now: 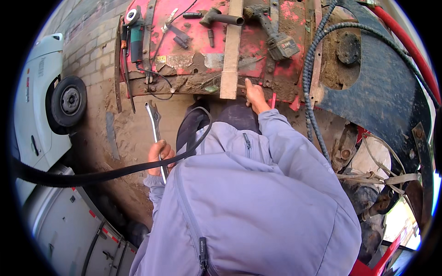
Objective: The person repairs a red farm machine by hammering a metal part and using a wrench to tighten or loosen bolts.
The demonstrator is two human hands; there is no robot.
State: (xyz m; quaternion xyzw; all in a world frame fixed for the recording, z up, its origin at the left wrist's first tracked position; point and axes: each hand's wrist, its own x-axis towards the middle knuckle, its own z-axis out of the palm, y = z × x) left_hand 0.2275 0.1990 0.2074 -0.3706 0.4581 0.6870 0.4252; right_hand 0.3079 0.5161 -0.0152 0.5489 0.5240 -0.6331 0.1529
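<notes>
Grey jacket fills the foreground. Left hand encloses a wrench; its head projects beyond the fingers (no fastener engaged yet). Right hand meets the red panel at its edge; grip indeterminable.

The wrench at the left is bare metal, its shank smooth with a bright sheen. The broad sheet on the far side looks like red-painted metal, its coat scuffed and crusted with rough, dry soil. The strip across it is pale brown and matt (wood or stiff board, hard to say which). The grinder has a smooth green plastic body; the drill's battery pack is dusty plastic. The jacket is smooth, matt cloth. Toward the right, the hose has a dull, ribbed wrap, and the dark panel is scratched, dusty metal. At left, the vehicle wears glossy white paint, its tyre matt black rubber.
</notes>
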